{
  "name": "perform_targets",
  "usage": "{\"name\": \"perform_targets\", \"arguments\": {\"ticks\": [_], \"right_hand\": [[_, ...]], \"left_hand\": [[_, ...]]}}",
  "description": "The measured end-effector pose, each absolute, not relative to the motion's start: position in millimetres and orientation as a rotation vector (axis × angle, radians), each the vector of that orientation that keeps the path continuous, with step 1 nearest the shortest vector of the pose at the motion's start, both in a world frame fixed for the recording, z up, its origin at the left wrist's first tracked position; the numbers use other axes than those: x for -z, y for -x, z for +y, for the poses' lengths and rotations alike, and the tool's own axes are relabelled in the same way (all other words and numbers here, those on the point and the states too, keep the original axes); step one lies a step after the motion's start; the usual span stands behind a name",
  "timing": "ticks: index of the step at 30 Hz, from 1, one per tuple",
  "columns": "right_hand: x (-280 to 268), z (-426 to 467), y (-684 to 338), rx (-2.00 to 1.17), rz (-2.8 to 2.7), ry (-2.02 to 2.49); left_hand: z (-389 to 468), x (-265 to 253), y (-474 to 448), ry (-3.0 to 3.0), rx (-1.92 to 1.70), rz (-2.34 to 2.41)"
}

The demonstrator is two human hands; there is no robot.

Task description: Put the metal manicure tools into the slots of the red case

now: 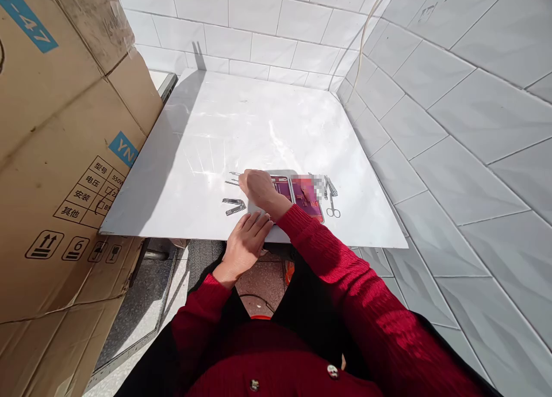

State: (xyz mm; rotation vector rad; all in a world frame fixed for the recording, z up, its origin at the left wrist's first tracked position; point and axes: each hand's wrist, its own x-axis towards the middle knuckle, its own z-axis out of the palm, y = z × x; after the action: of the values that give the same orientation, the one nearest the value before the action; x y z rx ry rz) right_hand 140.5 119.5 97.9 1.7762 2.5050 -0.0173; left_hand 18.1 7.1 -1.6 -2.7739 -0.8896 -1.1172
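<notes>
An opened manicure case [319, 219] with a purple-red lining lies near the table's front edge, small tools tucked in its slots. My right hand [257, 187] reaches across its left half, fingers curled down together; whatever they hold is hidden. Right by those fingertips lie thin metal tools [232, 182]. My left hand [248, 239] rests with fingers extended flat at the case's near left corner. Left of the case is a V-shaped, dark patterned tool [233, 206]. On the right side are small scissors [333, 211] and nail clippers [331, 187].
The white table [241, 115] meets a tiled wall [254, 43] behind and another tiled wall [431, 127] at the right. A large cardboard box [64, 127] stands along the left edge. A cable [366, 26] hangs in the back right corner.
</notes>
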Motion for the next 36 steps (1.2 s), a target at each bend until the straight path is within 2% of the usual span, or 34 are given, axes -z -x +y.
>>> {"name": "perform_targets", "arguments": {"ticks": [8,16,19,25,28,32,36], "right_hand": [[-101.7,123.7,-137.7,0.011,2.543,-1.677],[-104.0,116.7,-140.7,0.199,2.606,-1.739],[-108.5,111.6,-157.0,0.41,2.638,-1.931],[-101.4,101.1,-221.0,1.187,2.652,-2.385],[-91.1,95.9,-248.7,1.377,2.622,-2.471],[-79.4,93.8,-267.0,1.412,2.59,-2.564],[-73.3,97.6,-270.8,1.266,2.613,-2.665]], "left_hand": [[5.2,-4.9,-17.7,2.786,1.104,-0.894],[5.2,-6.8,-17.0,2.839,1.061,-0.926],[5.9,-5.8,-17.0,2.84,1.086,-0.933],[7.4,-3.9,-17.8,2.805,1.113,-0.952],[8.3,-5.3,-18.0,2.796,1.091,-0.961],[8.8,-8.7,-18.0,2.79,1.031,-0.984],[9.1,-9.8,-17.5,2.813,0.964,-1.02]]}}
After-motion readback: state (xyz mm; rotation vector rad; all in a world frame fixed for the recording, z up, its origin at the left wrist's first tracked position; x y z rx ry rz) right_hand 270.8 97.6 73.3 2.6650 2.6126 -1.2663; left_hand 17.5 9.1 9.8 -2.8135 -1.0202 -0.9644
